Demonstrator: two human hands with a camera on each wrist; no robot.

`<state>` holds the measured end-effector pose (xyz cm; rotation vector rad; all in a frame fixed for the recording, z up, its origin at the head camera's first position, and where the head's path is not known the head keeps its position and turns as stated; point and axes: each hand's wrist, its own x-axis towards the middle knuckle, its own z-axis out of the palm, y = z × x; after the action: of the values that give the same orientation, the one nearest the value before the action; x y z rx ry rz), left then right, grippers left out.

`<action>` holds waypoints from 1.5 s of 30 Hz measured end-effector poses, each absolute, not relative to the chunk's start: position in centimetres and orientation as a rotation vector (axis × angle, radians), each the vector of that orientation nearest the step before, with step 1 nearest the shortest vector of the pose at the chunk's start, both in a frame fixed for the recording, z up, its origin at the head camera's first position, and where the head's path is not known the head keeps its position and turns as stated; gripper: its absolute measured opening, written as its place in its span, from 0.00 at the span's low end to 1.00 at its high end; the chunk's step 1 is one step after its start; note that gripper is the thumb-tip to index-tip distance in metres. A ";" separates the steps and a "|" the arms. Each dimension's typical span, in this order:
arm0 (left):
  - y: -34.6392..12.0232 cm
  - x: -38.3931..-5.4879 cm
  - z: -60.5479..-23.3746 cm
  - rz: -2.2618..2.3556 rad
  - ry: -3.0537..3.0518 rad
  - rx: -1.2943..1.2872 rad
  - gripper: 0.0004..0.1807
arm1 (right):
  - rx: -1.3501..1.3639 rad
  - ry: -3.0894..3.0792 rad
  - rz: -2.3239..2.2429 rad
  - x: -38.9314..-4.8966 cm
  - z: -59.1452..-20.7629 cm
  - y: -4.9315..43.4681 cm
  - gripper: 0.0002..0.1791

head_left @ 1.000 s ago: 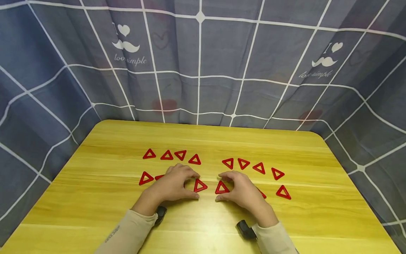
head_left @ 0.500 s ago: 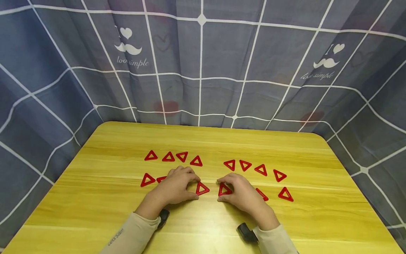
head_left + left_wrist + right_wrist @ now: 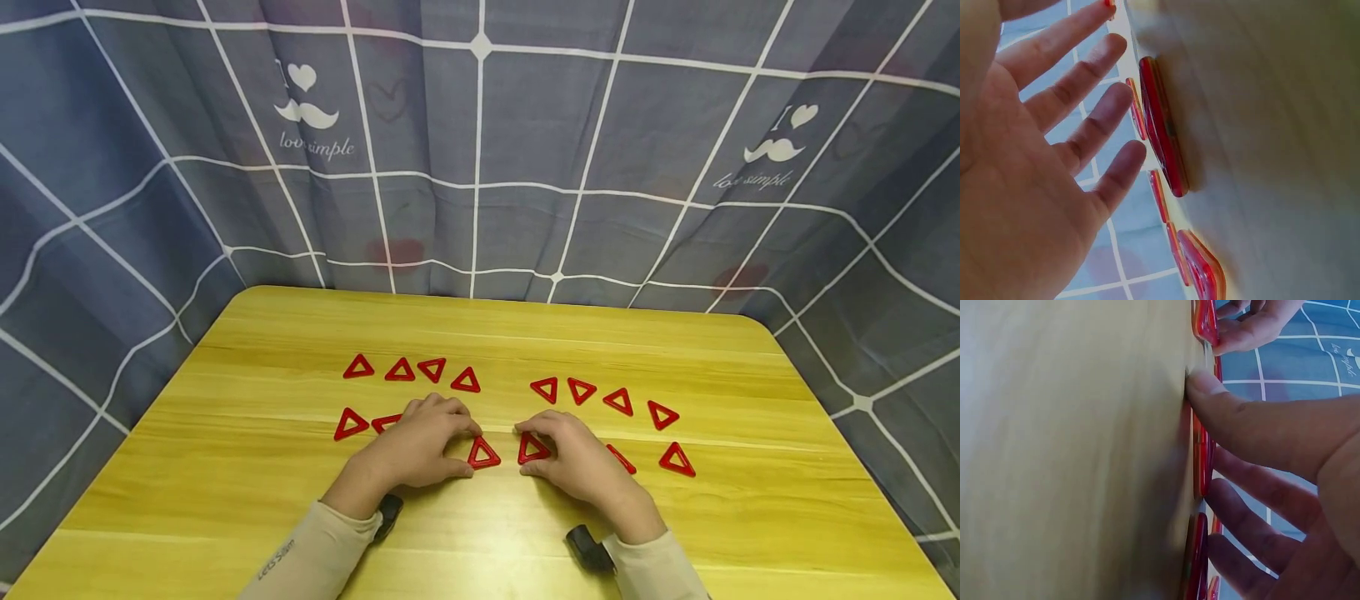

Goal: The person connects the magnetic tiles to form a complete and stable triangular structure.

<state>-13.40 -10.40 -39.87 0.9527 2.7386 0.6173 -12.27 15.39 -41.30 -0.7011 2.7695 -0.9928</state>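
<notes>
Red open-centred triangle pieces lie in two rows on a wooden table. My left hand (image 3: 427,442) holds one red triangle (image 3: 483,454) between index finger and thumb at its left side. In the left wrist view the other fingers (image 3: 1091,122) are spread above a triangle (image 3: 1165,128) on the table; the thumb is mostly out of view. My right hand (image 3: 573,454) holds another red triangle (image 3: 531,448), thumb on the near side and index finger on the far side. A small gap parts these two pieces. The right wrist view shows the right thumb (image 3: 1207,381) low beside the triangle's edge.
Several more triangles stand in the far row, such as one at left (image 3: 358,367) and one at right (image 3: 663,415). Others flank the hands in the near row, including a right-end triangle (image 3: 678,460). A grey checked curtain (image 3: 517,225) surrounds the yellow table (image 3: 225,483).
The triangle at my left hand has turned from pointing right to apex away from me. The right-hand triangle has turned slightly and sits deeper between thumb and index finger. The view has shifted slightly.
</notes>
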 end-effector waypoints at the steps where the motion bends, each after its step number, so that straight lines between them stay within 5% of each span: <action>1: -10.4 -13.4 -39.9 0.618 2.734 0.968 0.22 | -0.711 2.764 -0.989 -12.3 -41.3 15.5 0.25; 45: -8.7 -12.5 -40.0 0.541 2.786 0.981 0.19 | -0.853 2.815 -0.864 -12.3 -41.5 15.7 0.12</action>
<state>-12.52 -8.73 -40.03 0.9807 2.7860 0.5406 -12.34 15.70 -41.45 -0.8534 2.8146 -0.8641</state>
